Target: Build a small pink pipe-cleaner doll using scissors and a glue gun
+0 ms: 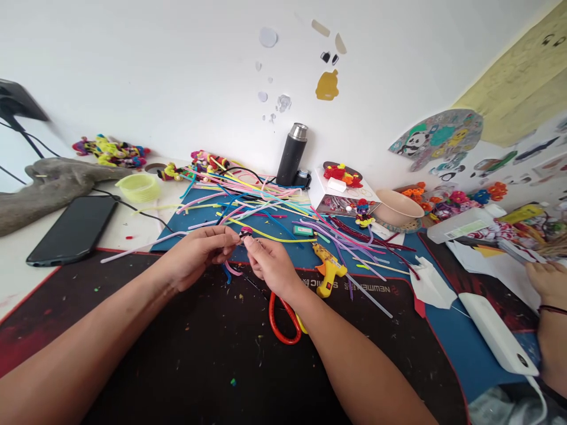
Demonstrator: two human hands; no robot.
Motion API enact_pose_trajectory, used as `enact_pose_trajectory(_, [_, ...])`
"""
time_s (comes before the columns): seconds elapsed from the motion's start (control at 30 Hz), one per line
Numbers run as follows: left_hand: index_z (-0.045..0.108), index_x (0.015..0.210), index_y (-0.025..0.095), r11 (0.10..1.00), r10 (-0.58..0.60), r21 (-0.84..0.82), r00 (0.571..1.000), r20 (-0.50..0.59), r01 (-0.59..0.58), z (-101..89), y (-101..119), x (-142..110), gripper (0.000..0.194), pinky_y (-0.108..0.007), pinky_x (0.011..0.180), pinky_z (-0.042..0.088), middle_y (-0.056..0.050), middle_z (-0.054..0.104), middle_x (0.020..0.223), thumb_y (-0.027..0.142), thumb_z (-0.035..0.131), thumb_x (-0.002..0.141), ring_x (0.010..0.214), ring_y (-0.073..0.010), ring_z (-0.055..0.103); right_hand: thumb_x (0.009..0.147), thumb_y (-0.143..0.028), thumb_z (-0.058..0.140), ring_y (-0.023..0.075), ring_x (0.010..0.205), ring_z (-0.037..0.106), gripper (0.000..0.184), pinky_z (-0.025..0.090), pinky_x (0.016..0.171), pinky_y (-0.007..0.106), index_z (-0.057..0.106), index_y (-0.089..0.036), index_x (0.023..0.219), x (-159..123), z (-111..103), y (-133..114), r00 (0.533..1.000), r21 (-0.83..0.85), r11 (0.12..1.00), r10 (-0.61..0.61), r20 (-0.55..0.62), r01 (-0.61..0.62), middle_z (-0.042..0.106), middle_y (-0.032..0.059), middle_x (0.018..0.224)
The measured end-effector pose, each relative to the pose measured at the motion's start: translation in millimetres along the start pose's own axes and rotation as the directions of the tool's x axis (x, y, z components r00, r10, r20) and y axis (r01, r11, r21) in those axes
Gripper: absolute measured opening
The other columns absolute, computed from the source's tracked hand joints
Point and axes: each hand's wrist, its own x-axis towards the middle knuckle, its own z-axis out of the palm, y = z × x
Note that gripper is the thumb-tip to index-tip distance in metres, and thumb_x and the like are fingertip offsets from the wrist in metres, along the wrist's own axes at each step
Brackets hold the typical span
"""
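Note:
My left hand [201,254] and my right hand [272,260] meet over the near edge of the pipe cleaner pile. Between their pinched fingertips is a small pink-and-dark pipe cleaner piece [245,232], mostly covered by the fingers. Below the hands, pink and blue pipe cleaner ends [228,271] show, and I cannot tell whether they join the held piece. Scissors with a red handle loop [284,330] lie on the black mat, partly under my right wrist. To the right of that hand rests a yellow glue gun [328,270] with a clear glue stick in its back.
Many coloured pipe cleaners [261,206] spread behind my hands. A black thermos [293,154] stands against the wall. A phone [73,229] lies at left, near a pale yellow coil [139,188]. A white power bank [498,333] and another person's hand [547,283] are at right.

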Motion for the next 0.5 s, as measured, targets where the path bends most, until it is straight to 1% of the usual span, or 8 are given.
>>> enact_pose_trajectory(0.07, [0.074, 0.07, 0.018, 1.0, -0.001, -0.006, 1.0, -0.002, 0.001, -0.1, -0.5, 0.4, 0.031, -0.021, 0.051, 0.035, 0.003, 0.055, 0.06, 0.04, 0.092, 0.06, 0.055, -0.0094, 0.043, 0.097, -0.073, 0.061, 0.0103, 0.05, 0.025, 0.061, 0.021, 0.049, 0.028, 0.042, -0.025, 0.067, 0.8, -0.7, 4.5, 0.999, -0.06, 0.998, -0.009, -0.033, 0.007, 0.031, -0.0079, 0.057])
enact_pose_trajectory(0.13, [0.074, 0.07, 0.017, 1.0, 0.001, -0.011, 1.0, 0.0, -0.001, -0.4, -1.3, 0.9, 0.03, -0.021, 0.051, 0.034, 0.003, 0.055, 0.06, 0.04, 0.092, 0.06, 0.055, -0.0093, 0.043, 0.1, -0.067, 0.059, 0.0107, 0.051, 0.027, 0.057, 0.022, 0.05, 0.028, 0.039, -0.025, 0.067, 1.2, -0.9, 7.9, 0.997, -0.159, 0.987, -0.025, -0.072, 0.013, 0.032, -0.0074, 0.056])
enact_pose_trajectory(0.3, [0.073, 0.07, 0.017, 1.0, -0.007, -0.013, 1.0, 0.005, 0.007, -0.1, -2.2, 0.9, 0.03, -0.021, 0.051, 0.034, 0.003, 0.055, 0.06, 0.039, 0.092, 0.06, 0.054, -0.0092, 0.043, 0.101, -0.052, 0.055, 0.0116, 0.054, 0.035, 0.05, 0.025, 0.054, 0.029, 0.039, -0.024, 0.064, 0.1, 1.5, 7.1, 0.993, -0.388, 0.921, -0.035, -0.112, -0.012, 0.039, -0.0054, 0.056])
enact_pose_trajectory(0.4, [0.072, 0.069, 0.017, 1.0, -0.015, -0.002, 1.0, 0.011, 0.015, 0.6, -1.8, 0.3, 0.03, -0.022, 0.052, 0.035, 0.003, 0.056, 0.06, 0.039, 0.091, 0.06, 0.054, -0.0096, 0.043, 0.099, -0.048, 0.055, 0.0116, 0.056, 0.035, 0.046, 0.024, 0.054, 0.029, 0.039, -0.024, 0.063, -0.5, 3.7, 4.1, 0.991, -0.446, 0.895, -0.055, -0.119, -0.004, 0.039, -0.0059, 0.057])
enact_pose_trajectory(0.5, [0.073, 0.07, 0.017, 1.0, -0.021, 0.009, 1.0, 0.015, 0.021, 1.0, -1.9, 0.1, 0.031, -0.022, 0.052, 0.034, 0.002, 0.056, 0.059, 0.04, 0.091, 0.06, 0.054, -0.01, 0.043, 0.097, -0.046, 0.055, 0.0116, 0.056, 0.034, 0.043, 0.024, 0.053, 0.029, 0.04, -0.024, 0.063, -0.1, 5.0, 2.4, 0.992, -0.463, 0.886, -0.061, -0.111, 0.003, 0.039, -0.0061, 0.057])
